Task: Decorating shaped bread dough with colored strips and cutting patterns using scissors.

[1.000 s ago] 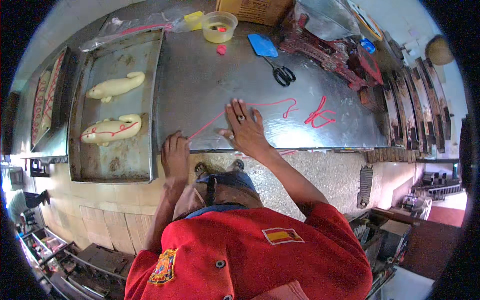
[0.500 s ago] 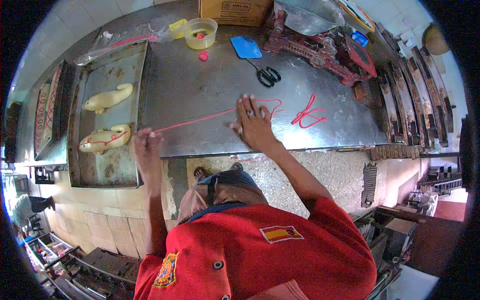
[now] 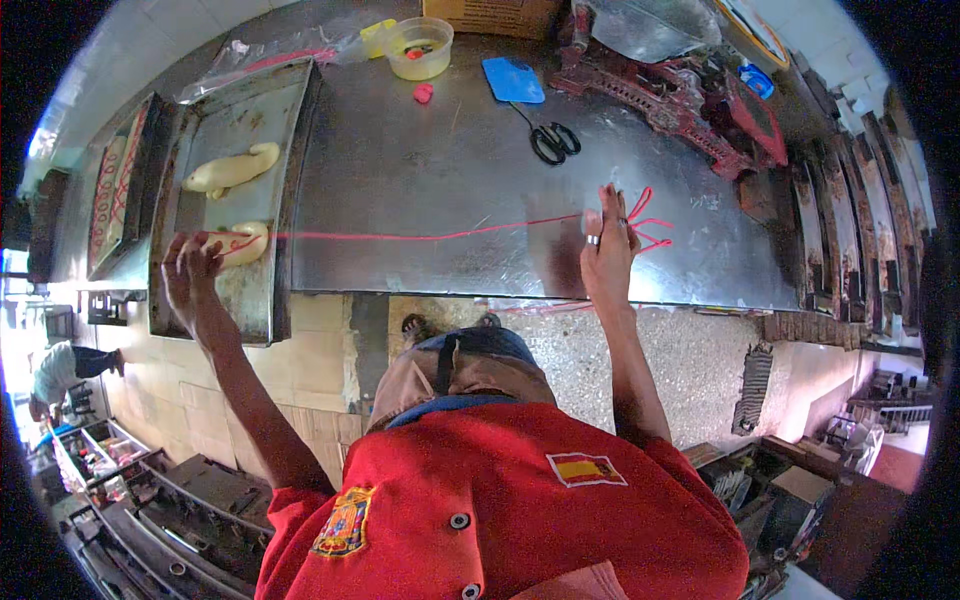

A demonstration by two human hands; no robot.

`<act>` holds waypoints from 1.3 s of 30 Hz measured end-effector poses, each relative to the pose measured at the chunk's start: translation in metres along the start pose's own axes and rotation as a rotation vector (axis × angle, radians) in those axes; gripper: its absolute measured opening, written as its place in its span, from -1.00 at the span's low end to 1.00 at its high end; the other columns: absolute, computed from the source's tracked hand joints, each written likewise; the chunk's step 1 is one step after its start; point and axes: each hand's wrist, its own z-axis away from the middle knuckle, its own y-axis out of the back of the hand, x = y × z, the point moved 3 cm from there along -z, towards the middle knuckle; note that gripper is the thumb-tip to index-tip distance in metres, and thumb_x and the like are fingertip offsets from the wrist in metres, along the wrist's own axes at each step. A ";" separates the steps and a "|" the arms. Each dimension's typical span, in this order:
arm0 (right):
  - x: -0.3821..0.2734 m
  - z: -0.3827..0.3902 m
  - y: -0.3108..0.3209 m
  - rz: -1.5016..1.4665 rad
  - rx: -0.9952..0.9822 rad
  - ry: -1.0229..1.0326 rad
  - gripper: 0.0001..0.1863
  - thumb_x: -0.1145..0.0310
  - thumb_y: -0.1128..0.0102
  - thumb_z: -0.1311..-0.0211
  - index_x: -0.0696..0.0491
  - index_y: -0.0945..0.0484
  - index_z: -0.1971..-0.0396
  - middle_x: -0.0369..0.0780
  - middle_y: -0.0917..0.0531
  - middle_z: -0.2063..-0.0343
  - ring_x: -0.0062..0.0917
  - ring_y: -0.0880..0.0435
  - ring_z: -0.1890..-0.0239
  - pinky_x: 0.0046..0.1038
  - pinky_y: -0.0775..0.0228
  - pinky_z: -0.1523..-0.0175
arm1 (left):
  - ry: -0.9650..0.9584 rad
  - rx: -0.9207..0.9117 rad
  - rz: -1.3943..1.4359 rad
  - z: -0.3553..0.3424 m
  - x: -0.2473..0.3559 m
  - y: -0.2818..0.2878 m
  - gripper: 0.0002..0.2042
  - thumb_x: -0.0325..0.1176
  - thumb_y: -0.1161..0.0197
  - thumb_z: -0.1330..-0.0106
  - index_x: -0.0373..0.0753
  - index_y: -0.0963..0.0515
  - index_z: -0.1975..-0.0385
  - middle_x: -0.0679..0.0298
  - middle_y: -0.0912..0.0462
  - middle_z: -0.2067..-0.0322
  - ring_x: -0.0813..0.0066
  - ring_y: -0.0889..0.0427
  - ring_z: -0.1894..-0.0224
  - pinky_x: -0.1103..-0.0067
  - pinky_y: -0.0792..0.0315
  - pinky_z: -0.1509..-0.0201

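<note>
My left hand [image 3: 195, 268] is over the front of the metal tray [image 3: 304, 125], fingers closed on one end of a long red strand [image 3: 450, 234]. The strand stretches across the steel table [image 3: 420, 170] to my right hand [image 3: 609, 240], whose fingers are closed around it, beside red loops [image 3: 648, 222] that show past the fingers. In the tray, a pale animal-shaped dough piece [image 3: 225, 170] lies at the back; a second [image 3: 245, 252], with red lines on it, is partly hidden by my left hand.
Black-handled scissors [image 3: 555, 140], a blue scraper [image 3: 514, 80], a clear tub [image 3: 418, 60], a red cast-metal scale [image 3: 670, 115] and a cardboard box [image 3: 490, 15] sit behind. Another tray [image 3: 118, 190] is left, stacked pans [image 3: 845, 220] right. A person [image 3: 62, 370] is at far left.
My left hand has moved left and up from the table edge to over the tray, drawing the strand out. My right hand has shifted right to the loops, its fingers more closed.
</note>
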 end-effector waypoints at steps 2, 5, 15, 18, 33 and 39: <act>-0.008 -0.016 -0.015 -0.040 0.027 0.013 -0.45 0.22 0.04 -0.51 0.09 -0.21 -0.41 -0.01 -0.29 -0.41 -0.21 -0.19 -0.49 -0.04 -0.04 -0.41 | 0.027 -0.021 0.015 0.005 -0.016 0.003 -0.63 -0.26 -0.20 -0.49 -0.29 -0.40 -0.18 0.15 -0.62 0.04 0.46 -0.64 0.12 0.57 -0.52 0.01; -0.045 -0.042 -0.047 -0.041 0.014 0.073 -0.42 0.14 0.03 -0.51 0.10 -0.22 -0.40 0.05 -0.24 -0.42 -0.11 -0.12 -0.50 0.06 -0.05 -0.39 | 0.085 -0.003 -0.004 0.014 -0.014 0.003 -0.64 -0.25 -0.20 -0.49 -0.26 -0.41 -0.18 0.16 -0.61 0.03 0.46 -0.63 0.12 0.56 -0.51 0.00; -0.090 -0.100 -0.124 0.108 0.035 0.413 -0.30 -0.05 -0.01 -0.44 0.07 -0.19 -0.42 0.18 -0.19 -0.41 0.10 -0.09 -0.47 0.16 0.01 -0.40 | 0.054 0.096 -0.021 0.016 -0.009 0.065 -0.57 -0.19 -0.23 -0.47 -0.23 -0.38 -0.23 0.18 -0.62 0.03 0.46 -0.62 0.09 0.54 -0.48 -0.05; -0.100 -0.103 -0.122 0.116 0.061 0.420 -0.30 -0.05 0.05 -0.48 0.06 -0.16 -0.43 0.15 -0.19 -0.41 0.06 -0.09 -0.48 0.13 0.04 -0.40 | 0.063 0.097 -0.032 0.013 -0.014 0.074 -0.58 -0.19 -0.21 -0.48 -0.24 -0.40 -0.22 0.20 -0.62 0.06 0.48 -0.61 0.12 0.54 -0.48 -0.05; -0.178 -0.078 -0.164 0.146 0.031 0.292 -0.31 -0.04 0.04 -0.45 0.06 -0.18 -0.42 0.17 -0.11 -0.44 0.11 0.02 -0.51 0.20 0.09 -0.40 | 0.149 -0.162 -0.169 -0.003 -0.005 0.051 -0.61 -0.18 -0.17 -0.50 -0.27 -0.48 -0.20 0.34 -0.60 0.23 0.62 -0.54 0.23 0.61 -0.47 0.09; -0.183 -0.043 -0.152 0.043 -0.044 0.283 -0.37 0.00 0.02 -0.46 0.08 -0.24 -0.36 0.18 -0.17 -0.41 0.11 0.03 -0.52 0.22 0.09 -0.41 | 0.202 -0.185 -0.135 -0.008 -0.003 0.049 -0.64 -0.18 -0.16 -0.50 -0.26 -0.53 -0.14 0.38 -0.55 0.31 0.67 -0.50 0.28 0.66 -0.43 0.12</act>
